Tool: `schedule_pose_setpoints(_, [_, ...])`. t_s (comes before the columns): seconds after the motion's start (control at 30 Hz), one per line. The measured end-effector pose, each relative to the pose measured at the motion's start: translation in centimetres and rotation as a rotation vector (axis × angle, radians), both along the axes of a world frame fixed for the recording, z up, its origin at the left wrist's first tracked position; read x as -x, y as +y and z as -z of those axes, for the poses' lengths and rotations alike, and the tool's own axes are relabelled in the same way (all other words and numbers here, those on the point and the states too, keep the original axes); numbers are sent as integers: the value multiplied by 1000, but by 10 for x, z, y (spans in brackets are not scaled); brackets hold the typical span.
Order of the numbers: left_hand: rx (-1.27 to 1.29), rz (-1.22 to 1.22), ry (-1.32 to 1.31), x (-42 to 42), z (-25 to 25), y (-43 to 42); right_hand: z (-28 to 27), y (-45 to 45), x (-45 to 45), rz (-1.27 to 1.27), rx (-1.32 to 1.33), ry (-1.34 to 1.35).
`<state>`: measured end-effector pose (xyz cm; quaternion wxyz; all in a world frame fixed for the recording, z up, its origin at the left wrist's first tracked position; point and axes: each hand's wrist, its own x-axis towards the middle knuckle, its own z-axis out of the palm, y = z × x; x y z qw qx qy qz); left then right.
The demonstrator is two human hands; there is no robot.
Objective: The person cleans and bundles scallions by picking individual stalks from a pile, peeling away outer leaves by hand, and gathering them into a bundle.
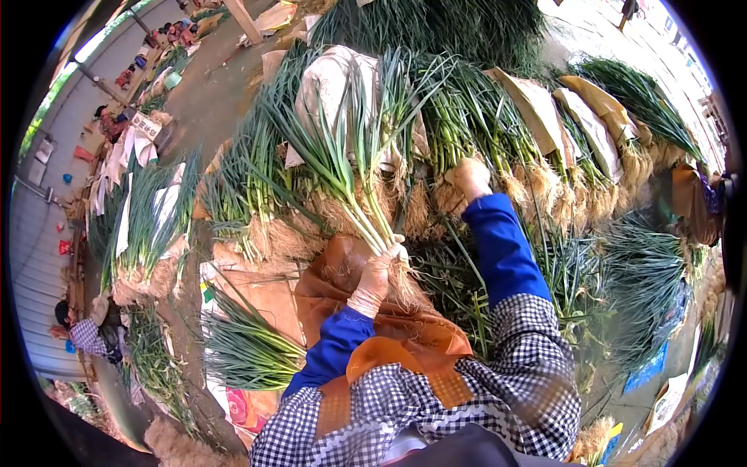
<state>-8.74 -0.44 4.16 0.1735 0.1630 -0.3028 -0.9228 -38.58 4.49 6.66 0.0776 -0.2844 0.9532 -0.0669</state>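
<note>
My left hand (375, 279) is closed around the pale lower stalks of a small bunch of scallions (352, 183). Their green tops fan up and away from me, and the stringy roots (405, 284) hang below my fist. Further forward, my right hand (469, 177) is closed at the root end of the scallions in the heap (451, 128); its fingertips are hidden. Directly beneath that hand are tangled tan roots (450, 198). A whitish sack (334, 82) lies on the heap behind the held bunch. An orange-brown apron (334, 272) covers my lap.
More scallions (253, 350) lie on brown sheeting (261, 300) to my left. Brown sacking (533, 109) covers part of the row at right, and loose scallions (642, 261) lie nearer. A person (89, 335) sits at far left; other people work further back. A post (243, 22) stands behind.
</note>
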Motion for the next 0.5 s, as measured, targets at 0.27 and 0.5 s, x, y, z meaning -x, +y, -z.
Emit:
schedule_pose_setpoints(0.27, [-63, 121, -256, -1, 38, 39, 11, 113, -148, 15, 628, -677])
schedule_pose_setpoints(0.5, [-34, 131, -439, 10, 23, 69, 31, 102, -136, 135, 488, -352])
